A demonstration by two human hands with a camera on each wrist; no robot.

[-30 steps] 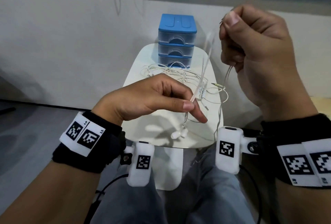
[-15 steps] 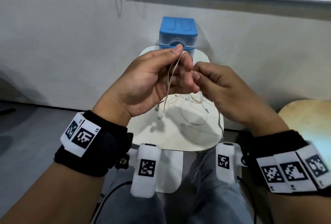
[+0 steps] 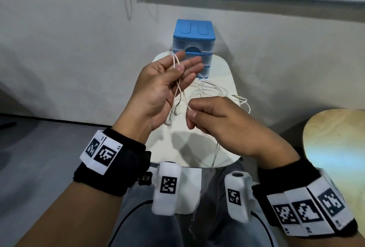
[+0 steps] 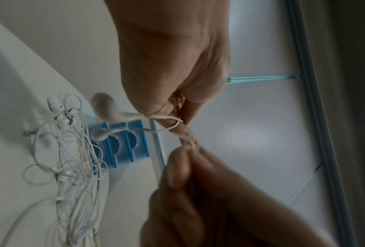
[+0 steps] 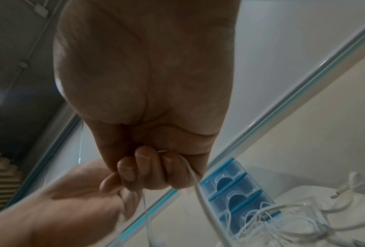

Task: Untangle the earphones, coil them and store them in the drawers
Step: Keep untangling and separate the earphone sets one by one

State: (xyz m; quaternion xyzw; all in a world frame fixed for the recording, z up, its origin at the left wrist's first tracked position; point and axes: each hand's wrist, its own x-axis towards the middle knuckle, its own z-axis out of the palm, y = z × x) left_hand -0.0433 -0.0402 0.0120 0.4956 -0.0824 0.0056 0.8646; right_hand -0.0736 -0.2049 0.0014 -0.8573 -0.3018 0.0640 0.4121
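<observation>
Head looks down; blurry wrist views perhaps upward.

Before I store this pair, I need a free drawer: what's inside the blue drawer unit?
All three fronts of the blue drawer unit look shut; through the translucent plastic no contents can be made out. The left hand and a cable tangle partly cover it.
</observation>
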